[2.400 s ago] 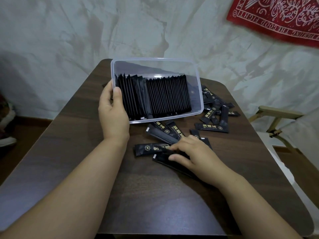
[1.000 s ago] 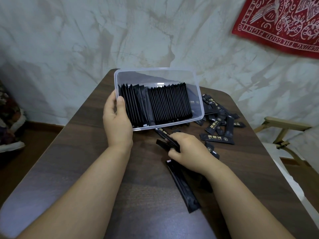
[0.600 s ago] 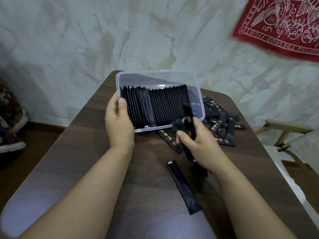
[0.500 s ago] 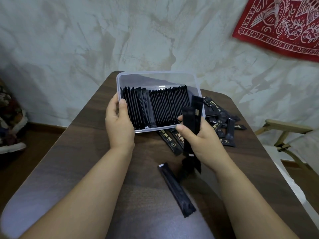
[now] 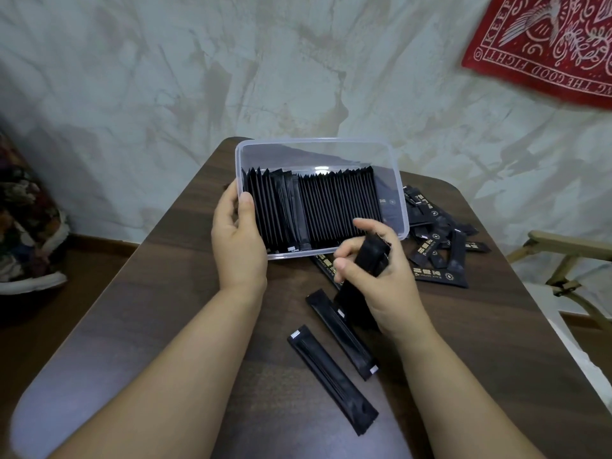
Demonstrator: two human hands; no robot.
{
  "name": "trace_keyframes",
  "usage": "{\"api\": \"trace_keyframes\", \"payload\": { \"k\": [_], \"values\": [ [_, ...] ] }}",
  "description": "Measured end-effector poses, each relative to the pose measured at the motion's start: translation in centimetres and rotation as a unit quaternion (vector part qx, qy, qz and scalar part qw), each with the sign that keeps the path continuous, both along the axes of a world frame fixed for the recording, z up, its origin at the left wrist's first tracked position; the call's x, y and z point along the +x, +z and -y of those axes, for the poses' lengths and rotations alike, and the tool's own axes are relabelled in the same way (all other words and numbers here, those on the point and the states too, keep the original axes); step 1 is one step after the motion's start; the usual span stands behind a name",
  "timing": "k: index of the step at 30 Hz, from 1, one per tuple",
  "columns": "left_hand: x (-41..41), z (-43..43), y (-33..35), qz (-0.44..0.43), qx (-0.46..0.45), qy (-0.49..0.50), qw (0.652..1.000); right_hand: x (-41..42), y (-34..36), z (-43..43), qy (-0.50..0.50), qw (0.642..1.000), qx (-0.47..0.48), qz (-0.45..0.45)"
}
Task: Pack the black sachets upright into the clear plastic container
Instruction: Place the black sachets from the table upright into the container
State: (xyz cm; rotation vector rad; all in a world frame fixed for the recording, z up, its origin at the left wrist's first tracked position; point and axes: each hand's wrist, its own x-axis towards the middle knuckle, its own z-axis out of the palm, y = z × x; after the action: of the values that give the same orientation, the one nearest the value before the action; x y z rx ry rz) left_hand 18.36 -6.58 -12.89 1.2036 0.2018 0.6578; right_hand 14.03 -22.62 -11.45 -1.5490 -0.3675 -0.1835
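A second sachet (image 5: 344, 336) dropped from the right hand (image 5: 381, 283).

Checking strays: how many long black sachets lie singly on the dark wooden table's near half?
2: far sachet beside the right hand; near sachet closer to the camera.

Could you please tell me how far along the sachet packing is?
Done: an upright row fills most of the clear container, with a gap at its right end. In hand: the right hand grips a bundle of sachets by the container's front; the left hand holds its left wall. Left: two flat sachets on the table and the loose pile to the right.
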Motion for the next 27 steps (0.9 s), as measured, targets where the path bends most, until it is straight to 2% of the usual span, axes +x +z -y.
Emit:
{"api": "trace_keyframes", "payload": {
  "k": [5, 9, 12, 15, 17, 20, 27],
  "values": [
    [-0.1, 0.0, 0.2, 0.004, -0.003, 0.001, 1.0, -0.1, -0.4, 0.0, 0.018, 0.999, -0.034, -0.022],
    [-0.3, 0.2, 0.2, 0.005, -0.005, -0.005, 1.0, -0.1, 0.2, 0.3, -0.024, 1.0, 0.014, 0.0],
    [-0.3, 0.3, 0.2, 0.011, -0.006, -0.003, 1.0, -0.2, 0.2, 0.9, -0.03, 0.998, -0.049, -0.016],
    [-0.3, 0.3, 0.0, 0.012, -0.001, -0.004, 1.0, -0.2, -0.2, 1.2, 0.028, 0.988, -0.116, -0.093],
    [-0.2, 0.3, -0.1, 0.01, 0.0, -0.004, 1.0, -0.2, -0.3, 1.2, 0.051, 0.981, -0.136, -0.125],
    [-0.2, 0.2, -0.2, 0.005, -0.002, -0.004, 1.0, -0.3, 0.0, 1.4, 0.022, 0.98, -0.15, -0.131],
    [-0.4, 0.7, -0.1, 0.005, 0.024, -0.017, 1.0, 2.1, 4.1, 0.1, -0.03, 0.992, -0.011, -0.121]
  ]
}}
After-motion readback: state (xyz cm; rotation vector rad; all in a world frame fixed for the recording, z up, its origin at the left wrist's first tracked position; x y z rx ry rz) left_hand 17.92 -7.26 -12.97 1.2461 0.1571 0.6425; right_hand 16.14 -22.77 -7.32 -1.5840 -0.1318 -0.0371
